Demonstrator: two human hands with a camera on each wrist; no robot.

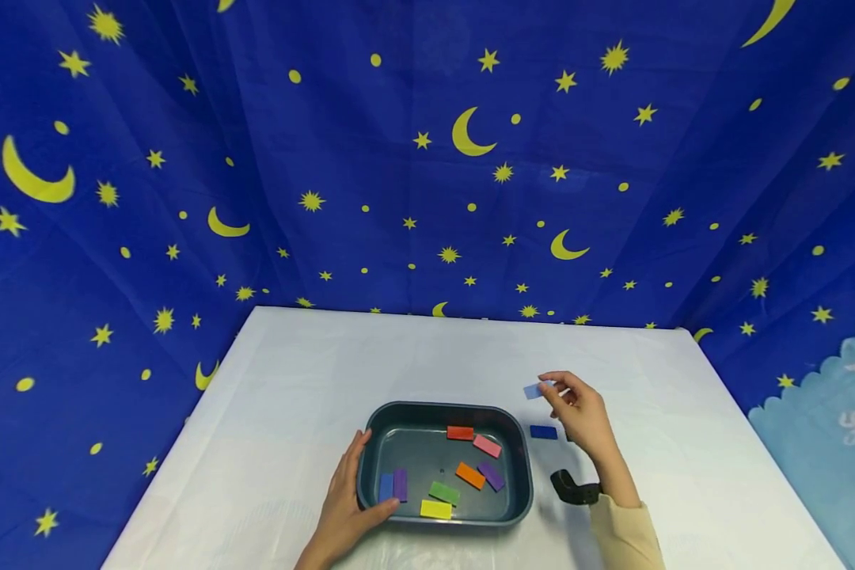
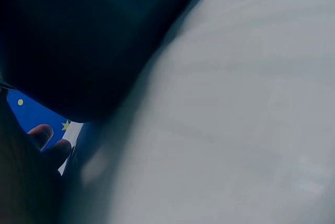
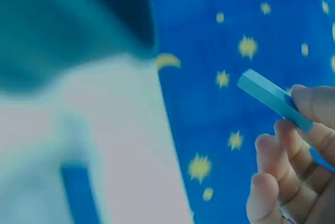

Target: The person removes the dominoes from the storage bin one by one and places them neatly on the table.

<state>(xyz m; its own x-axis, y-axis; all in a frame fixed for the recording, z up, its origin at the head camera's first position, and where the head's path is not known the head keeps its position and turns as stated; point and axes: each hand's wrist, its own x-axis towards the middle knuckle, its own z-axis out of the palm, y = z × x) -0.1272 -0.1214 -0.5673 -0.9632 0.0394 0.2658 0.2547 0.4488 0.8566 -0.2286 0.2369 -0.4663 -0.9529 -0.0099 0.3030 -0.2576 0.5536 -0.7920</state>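
Observation:
My right hand (image 1: 584, 418) pinches a light blue rectangular block (image 1: 533, 392) between thumb and fingertips, raised above the table to the right of a dark grey tray (image 1: 416, 455). In the right wrist view the light blue block (image 3: 264, 94) sticks out past the thumb. A dark blue block (image 1: 544, 432) lies on the table just below this hand. My left hand (image 1: 345, 503) grips the tray's near left corner, thumb over the front rim and fingers along the left side. The left wrist view shows mostly the tray's dark outer wall (image 2: 89, 41) and two fingertips.
Inside the tray lie several blocks: red (image 1: 460, 433), pink (image 1: 488, 446), orange (image 1: 470, 475), green (image 1: 444, 493), yellow (image 1: 436, 509), two purple, and a blue one (image 1: 386, 487) at the left. A white cloth covers the table (image 1: 271, 380); a blue star-patterned curtain (image 1: 370, 158) surrounds it.

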